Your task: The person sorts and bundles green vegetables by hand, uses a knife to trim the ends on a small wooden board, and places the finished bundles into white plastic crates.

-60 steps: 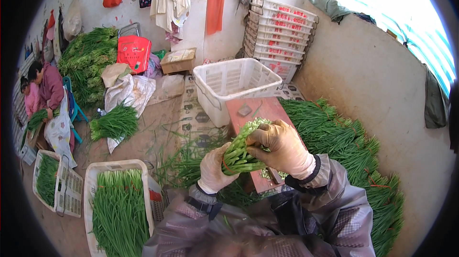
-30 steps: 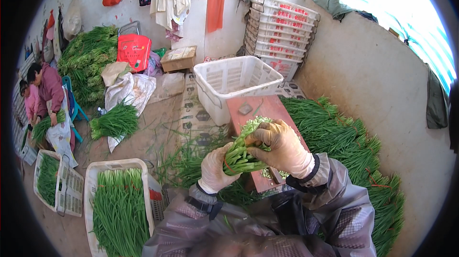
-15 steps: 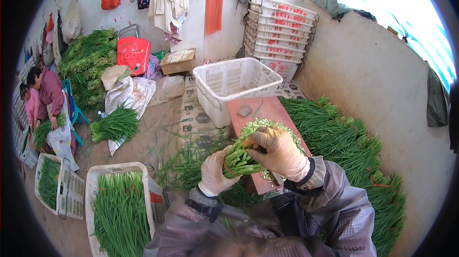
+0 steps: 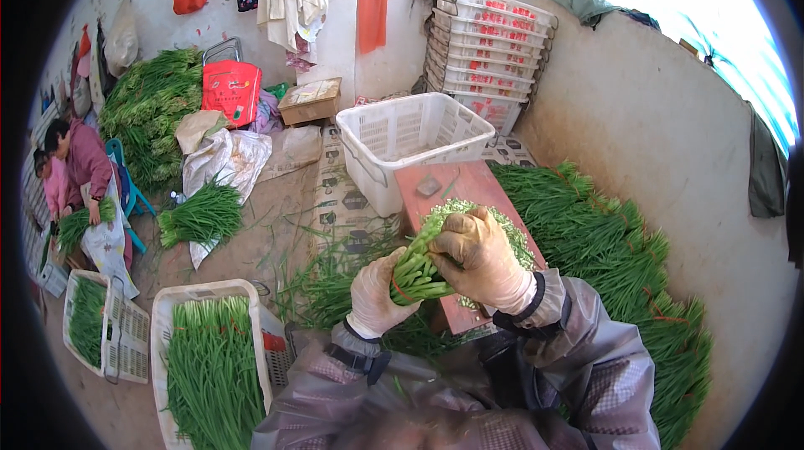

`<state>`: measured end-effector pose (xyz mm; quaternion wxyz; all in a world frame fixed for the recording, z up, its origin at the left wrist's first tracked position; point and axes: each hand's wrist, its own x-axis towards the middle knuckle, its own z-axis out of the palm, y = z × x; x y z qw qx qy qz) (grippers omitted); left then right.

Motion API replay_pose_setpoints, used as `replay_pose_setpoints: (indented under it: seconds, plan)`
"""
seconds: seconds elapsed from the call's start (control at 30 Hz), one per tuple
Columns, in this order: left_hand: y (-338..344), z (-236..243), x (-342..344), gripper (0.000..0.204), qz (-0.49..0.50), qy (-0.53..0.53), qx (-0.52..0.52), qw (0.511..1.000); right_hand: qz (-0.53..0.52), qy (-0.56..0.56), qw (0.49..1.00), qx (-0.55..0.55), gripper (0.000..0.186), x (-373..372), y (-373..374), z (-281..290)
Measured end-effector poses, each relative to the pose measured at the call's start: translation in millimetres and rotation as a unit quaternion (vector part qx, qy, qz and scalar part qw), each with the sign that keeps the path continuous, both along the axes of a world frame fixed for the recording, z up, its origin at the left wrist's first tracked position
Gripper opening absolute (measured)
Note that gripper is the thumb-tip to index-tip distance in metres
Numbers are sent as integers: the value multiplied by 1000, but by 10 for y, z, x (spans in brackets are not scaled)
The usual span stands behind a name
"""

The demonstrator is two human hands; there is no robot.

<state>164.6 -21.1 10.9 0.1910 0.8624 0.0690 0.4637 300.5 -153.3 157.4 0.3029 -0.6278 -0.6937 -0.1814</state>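
Nearest first, clock centred on the bunch.

Left hand (image 4: 377,295) is wrapped firmly round the bunch of green stems (image 4: 414,270), which we hold in mid-view, tilted, pale ends toward 1 o'clock; red band (image 4: 400,289) sits next to the palm. Right hand (image 4: 481,259): fingers curled in against the bunch; we can't tell if they pinch a stem.

Changed: right hand has shifted a touch left in the last half second. Left grip and band look the same. More pale bits (image 4: 517,240) show past the right hand than two seconds ago; probably just uncovered. Our read: work is still on this same bunch.

Around: table (image 4: 469,180) under the hands, running to 12 o'clock, small block (image 4: 428,186) at its far end. Loose greens (image 4: 322,287) at 9. Banded bundles (image 4: 586,232) from 2 to 4. Crate of greens (image 4: 205,290) at 8.

In the way: right hand hides part of the cut ends and of the table. White crate (image 4: 373,173) crowds the table's far end at 12; can't tell if touching.

Far: crate stack (image 4: 494,64) at 1, co-worker (image 4: 88,157) and green heap (image 4: 151,115) at 10.
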Motion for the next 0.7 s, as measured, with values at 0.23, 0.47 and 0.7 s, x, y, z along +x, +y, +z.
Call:
replay_pose_setpoints:
  seconds: [0.23, 0.47, 0.7]
  plan:
    - [65, 13, 15, 87, -8, 11, -32, 999, 8, 74, 997, 6, 10, 116, -5, 50]
    - [75, 29, 54, 83, 5, -3, -4, 1000, -13, 161, 987, -15, 9, 196, -55, 81]
    - [229, -80, -48, 87, 38, 25, 10, 999, -66, 282, 945, 149, 8, 560, -359, 676]
